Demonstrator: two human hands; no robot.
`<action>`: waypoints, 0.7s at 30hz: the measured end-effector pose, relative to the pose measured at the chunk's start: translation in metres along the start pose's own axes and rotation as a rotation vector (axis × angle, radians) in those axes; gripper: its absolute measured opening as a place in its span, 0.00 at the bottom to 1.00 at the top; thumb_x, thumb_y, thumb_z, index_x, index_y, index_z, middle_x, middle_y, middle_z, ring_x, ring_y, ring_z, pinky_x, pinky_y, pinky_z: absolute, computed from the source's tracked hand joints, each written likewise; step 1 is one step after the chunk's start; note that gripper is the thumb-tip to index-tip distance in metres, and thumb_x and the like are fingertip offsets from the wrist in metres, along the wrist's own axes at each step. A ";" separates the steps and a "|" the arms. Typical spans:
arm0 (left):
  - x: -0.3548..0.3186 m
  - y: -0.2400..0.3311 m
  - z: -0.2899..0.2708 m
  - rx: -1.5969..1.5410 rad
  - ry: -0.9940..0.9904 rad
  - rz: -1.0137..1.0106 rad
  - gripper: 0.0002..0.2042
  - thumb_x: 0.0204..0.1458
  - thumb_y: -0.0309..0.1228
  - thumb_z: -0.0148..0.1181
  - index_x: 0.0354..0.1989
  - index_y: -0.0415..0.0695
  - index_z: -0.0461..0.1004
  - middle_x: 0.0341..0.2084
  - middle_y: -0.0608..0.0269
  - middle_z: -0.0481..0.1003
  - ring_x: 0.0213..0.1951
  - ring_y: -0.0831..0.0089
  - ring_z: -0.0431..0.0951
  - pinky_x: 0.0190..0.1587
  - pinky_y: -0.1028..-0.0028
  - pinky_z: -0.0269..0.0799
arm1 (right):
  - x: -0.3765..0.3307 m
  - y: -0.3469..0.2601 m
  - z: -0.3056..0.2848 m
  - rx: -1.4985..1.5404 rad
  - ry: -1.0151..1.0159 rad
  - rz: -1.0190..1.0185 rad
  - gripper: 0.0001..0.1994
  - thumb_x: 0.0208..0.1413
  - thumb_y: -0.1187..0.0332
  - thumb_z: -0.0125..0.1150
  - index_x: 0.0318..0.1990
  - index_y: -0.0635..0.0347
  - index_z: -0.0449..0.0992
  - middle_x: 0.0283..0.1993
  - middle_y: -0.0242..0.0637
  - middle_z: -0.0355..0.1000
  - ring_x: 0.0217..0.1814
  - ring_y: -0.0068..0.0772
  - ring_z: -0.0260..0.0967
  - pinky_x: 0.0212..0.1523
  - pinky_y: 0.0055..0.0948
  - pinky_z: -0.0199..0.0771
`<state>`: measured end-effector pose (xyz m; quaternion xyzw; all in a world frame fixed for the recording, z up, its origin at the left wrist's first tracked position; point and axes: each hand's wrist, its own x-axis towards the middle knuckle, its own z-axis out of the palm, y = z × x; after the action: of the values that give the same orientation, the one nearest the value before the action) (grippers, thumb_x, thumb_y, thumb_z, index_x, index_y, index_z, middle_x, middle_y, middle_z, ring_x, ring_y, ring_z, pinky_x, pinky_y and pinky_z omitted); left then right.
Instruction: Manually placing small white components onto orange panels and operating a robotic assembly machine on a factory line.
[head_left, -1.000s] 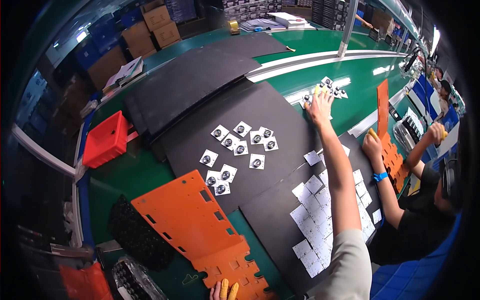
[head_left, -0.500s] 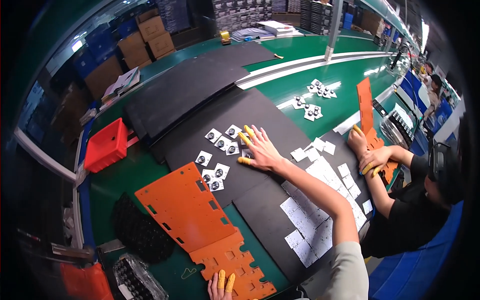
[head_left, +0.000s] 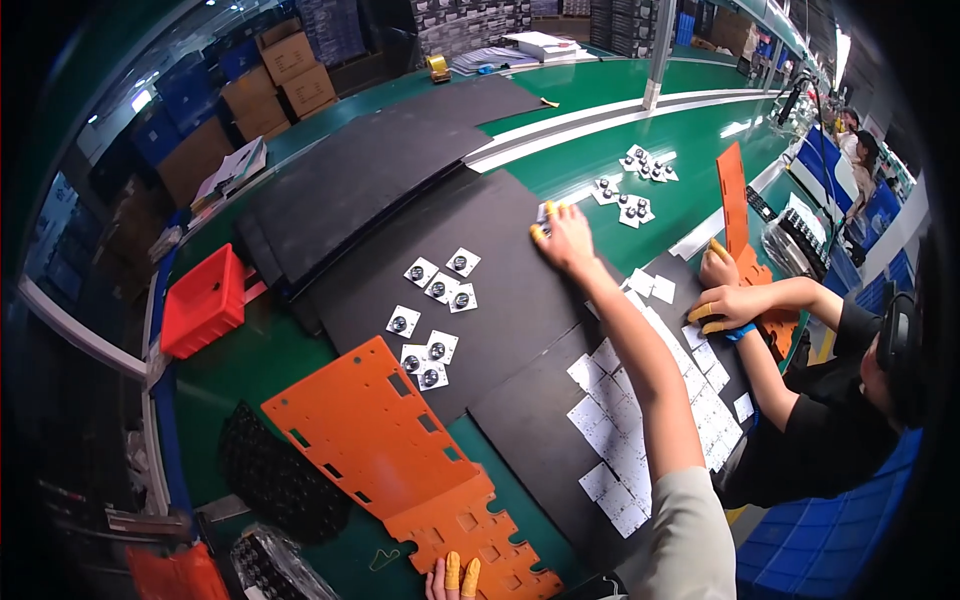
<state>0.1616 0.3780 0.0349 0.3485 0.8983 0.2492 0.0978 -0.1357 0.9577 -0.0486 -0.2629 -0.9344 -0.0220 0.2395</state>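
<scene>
My right hand (head_left: 567,238), with yellow finger cots, is closed on a small white square circuit board (head_left: 542,214) at the far edge of the black mat (head_left: 505,210). The fingers cover most of that board. To its left on the mat lie several white square boards (head_left: 440,288), each with a round black part on it. At the lower edge my left hand (head_left: 453,578), also in yellow finger cots, lays its fingers flat on the orange slotted fixture (head_left: 470,525); its thumb is hidden. The fixture's large orange panel (head_left: 365,425) stands tilted behind it.
Several plain white boards (head_left: 620,430) lie under my right forearm. More boards with black parts (head_left: 635,210) rest on the green belt (head_left: 600,155). On the right a co-worker's hands (head_left: 725,290) are near another orange fixture (head_left: 733,200). A red bin (head_left: 203,302) stands left.
My right hand has moved away and to the right from the group of boards, taking one board to the mat's far edge. My left hand stays on the orange fixture.
</scene>
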 end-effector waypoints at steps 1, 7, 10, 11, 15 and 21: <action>-0.001 0.001 -0.002 0.006 0.000 -0.011 0.50 0.39 0.59 0.71 0.69 0.43 0.61 0.70 0.43 0.55 0.71 0.42 0.52 0.70 0.42 0.46 | 0.008 0.009 -0.001 0.001 -0.028 0.046 0.36 0.59 0.44 0.52 0.63 0.68 0.65 0.62 0.59 0.66 0.64 0.55 0.62 0.64 0.46 0.62; -0.001 0.002 0.001 0.117 0.034 0.021 0.28 0.62 0.45 0.40 0.68 0.44 0.63 0.69 0.43 0.57 0.70 0.45 0.55 0.71 0.47 0.48 | 0.024 0.072 0.008 -0.085 -0.200 0.142 0.36 0.62 0.42 0.48 0.68 0.59 0.63 0.68 0.57 0.60 0.70 0.54 0.56 0.68 0.46 0.57; -0.002 0.003 0.002 0.092 0.044 0.006 0.31 0.61 0.49 0.45 0.68 0.44 0.63 0.69 0.42 0.58 0.70 0.44 0.55 0.71 0.46 0.48 | 0.029 0.075 0.005 -0.170 -0.259 0.195 0.36 0.63 0.42 0.47 0.72 0.54 0.57 0.74 0.55 0.53 0.77 0.57 0.46 0.74 0.58 0.40; 0.000 0.004 0.001 0.059 0.043 0.013 0.33 0.58 0.51 0.49 0.68 0.43 0.63 0.69 0.41 0.57 0.70 0.44 0.55 0.71 0.46 0.47 | 0.029 0.079 0.013 -0.305 -0.137 0.207 0.36 0.62 0.43 0.48 0.73 0.54 0.56 0.75 0.56 0.52 0.78 0.59 0.43 0.74 0.60 0.36; 0.000 0.001 -0.001 -0.030 -0.008 0.003 0.43 0.48 0.56 0.62 0.69 0.42 0.61 0.70 0.40 0.55 0.71 0.42 0.51 0.72 0.46 0.43 | 0.036 0.032 0.006 0.020 0.453 0.093 0.28 0.55 0.65 0.61 0.61 0.73 0.68 0.61 0.60 0.66 0.66 0.61 0.60 0.69 0.52 0.56; 0.000 0.010 -0.016 -0.107 -0.043 -0.086 0.48 0.40 0.50 0.73 0.70 0.43 0.59 0.72 0.46 0.50 0.73 0.45 0.45 0.73 0.46 0.38 | -0.041 -0.160 -0.081 0.592 -0.080 -0.914 0.39 0.56 0.44 0.61 0.70 0.56 0.61 0.73 0.52 0.55 0.77 0.57 0.47 0.76 0.56 0.42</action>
<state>0.1618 0.3787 0.0533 0.3090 0.8955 0.2850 0.1460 -0.1501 0.7866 0.0172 0.2482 -0.9281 0.1503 0.2335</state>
